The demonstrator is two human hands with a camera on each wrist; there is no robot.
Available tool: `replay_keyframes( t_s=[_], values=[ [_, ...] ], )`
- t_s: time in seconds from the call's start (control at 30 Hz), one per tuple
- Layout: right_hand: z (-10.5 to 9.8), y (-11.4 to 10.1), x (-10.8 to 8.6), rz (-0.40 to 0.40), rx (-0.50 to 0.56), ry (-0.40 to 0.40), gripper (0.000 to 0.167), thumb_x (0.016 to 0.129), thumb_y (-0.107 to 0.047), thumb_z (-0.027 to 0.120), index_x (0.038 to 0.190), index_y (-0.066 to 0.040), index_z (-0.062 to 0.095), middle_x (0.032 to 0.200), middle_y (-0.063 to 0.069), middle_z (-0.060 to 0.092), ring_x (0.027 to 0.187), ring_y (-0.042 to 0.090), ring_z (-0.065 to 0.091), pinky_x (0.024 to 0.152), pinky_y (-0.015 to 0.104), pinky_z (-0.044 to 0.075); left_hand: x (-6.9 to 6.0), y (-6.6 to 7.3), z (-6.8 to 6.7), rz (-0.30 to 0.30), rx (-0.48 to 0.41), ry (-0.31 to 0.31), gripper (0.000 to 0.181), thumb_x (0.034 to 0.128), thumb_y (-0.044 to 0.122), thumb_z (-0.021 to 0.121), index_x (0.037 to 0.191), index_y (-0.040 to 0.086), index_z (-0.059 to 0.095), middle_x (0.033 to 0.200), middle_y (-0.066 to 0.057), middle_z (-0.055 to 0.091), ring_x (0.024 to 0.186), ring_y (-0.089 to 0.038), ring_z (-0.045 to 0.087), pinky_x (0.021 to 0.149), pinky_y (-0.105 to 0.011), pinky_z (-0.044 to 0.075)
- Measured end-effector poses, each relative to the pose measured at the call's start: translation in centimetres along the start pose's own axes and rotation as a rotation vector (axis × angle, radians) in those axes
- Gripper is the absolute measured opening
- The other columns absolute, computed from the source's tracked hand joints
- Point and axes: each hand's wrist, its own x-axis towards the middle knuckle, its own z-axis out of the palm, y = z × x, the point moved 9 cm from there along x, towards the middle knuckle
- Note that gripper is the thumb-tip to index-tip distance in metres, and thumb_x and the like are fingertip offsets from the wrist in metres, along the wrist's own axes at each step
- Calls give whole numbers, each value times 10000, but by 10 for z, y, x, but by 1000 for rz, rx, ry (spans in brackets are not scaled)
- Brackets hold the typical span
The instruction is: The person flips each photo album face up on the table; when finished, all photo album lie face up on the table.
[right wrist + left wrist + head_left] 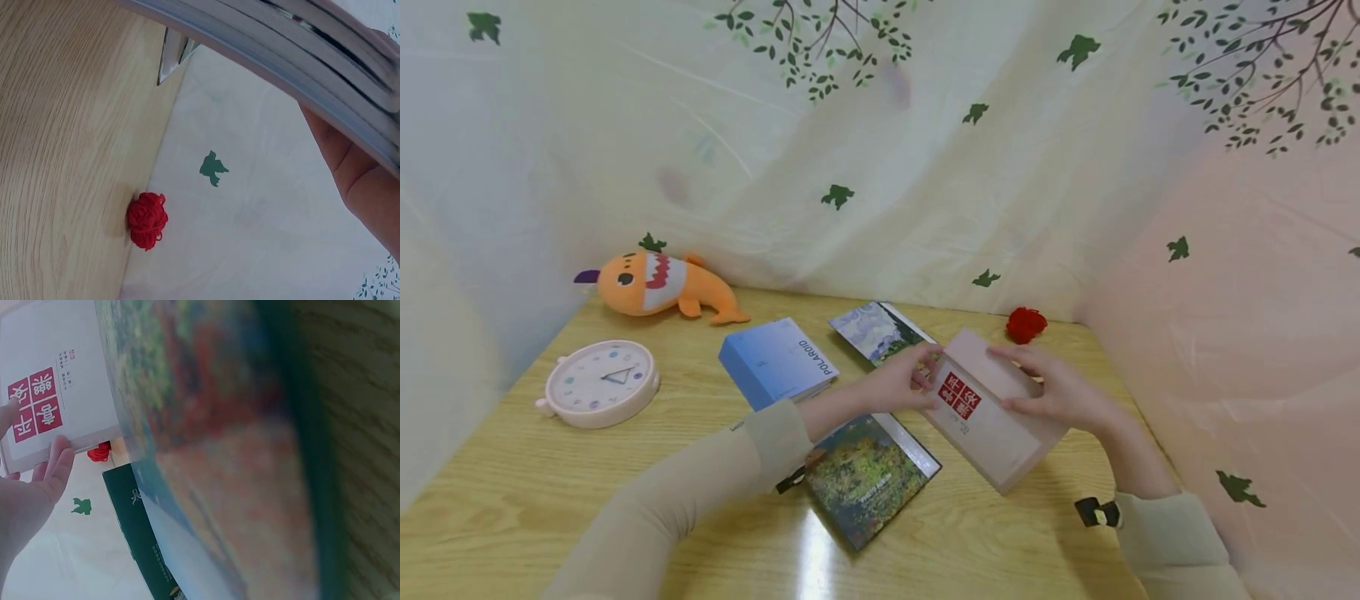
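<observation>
A pale pink album (pixel 992 442) with red square characters on its cover is held tilted above the table, between both hands. My left hand (pixel 895 383) grips its left edge; in the left wrist view the thumb lies on the cover. My right hand (pixel 1063 392) holds the upper right side, and the right wrist view shows the layered edge of the album (pixel 294 62) there. Under my left forearm lies a photo album (pixel 872 475) with a painted garden cover. Behind the left hand is another album (pixel 876 329) with a painted landscape, partly hidden.
A blue Polaroid album (pixel 782 358) lies left of the hands. Farther left are a pink clock (pixel 602 383) and an orange shark plush (pixel 670 285). A red yarn ball (pixel 1026 324) sits at the back right. Pale curtains (pixel 880 233) stand behind the table and along its sides.
</observation>
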Motion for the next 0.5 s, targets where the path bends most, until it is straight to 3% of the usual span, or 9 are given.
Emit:
replay_keyframes(
  t_s=[0.2, 0.33, 0.5],
  values=[
    [2, -7, -1, -18, 22, -11, 711, 792, -241, 772, 1412, -141, 438, 1343, 165, 484, 1026, 330, 578, 771, 419, 547, -3, 4, -4, -1, 17, 43, 734, 803, 108, 754, 1419, 65, 358, 1199, -123, 554, 942, -230, 643, 789, -285, 546],
    [5, -13, -1, -55, 58, -17, 709, 797, -239, 767, 1412, -125, 434, 1361, 169, 467, 1012, 319, 577, 763, 378, 546, -4, 4, -6, -30, 32, 68, 652, 835, 209, 734, 1380, 82, 398, 1154, -88, 566, 866, -169, 641, 676, -228, 540],
    [10, -18, -2, -76, 109, -31, 702, 814, -230, 753, 1420, -119, 417, 1335, 152, 471, 983, 288, 583, 722, 293, 542, -4, 4, -11, -66, 81, 107, 505, 877, 347, 671, 1281, 127, 463, 1079, -21, 580, 792, -101, 584, 645, -217, 500]
  ],
)
